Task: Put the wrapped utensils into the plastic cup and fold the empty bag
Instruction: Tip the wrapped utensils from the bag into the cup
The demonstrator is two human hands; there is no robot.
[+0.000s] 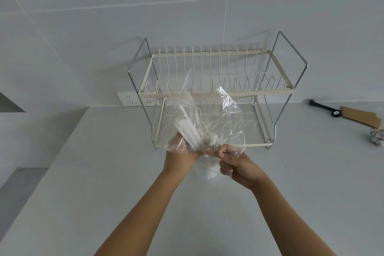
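Gripping a bundle of white wrapped utensils (190, 131) through a clear plastic bag (220, 114), left hand (180, 155) closed around the bundle's lower end; bundle fans up and away from that hand. Right hand (235, 165), just beside the left, fingers pinched together on the bag's film. Translucent plastic cup (204, 169) directly beneath both hands, partly hidden between them. Two-tier wire dish rack (216, 89) beyond the hands on grey counter (104, 172). Black tool (324, 107), cardboard piece (361, 118) far right of right hand.
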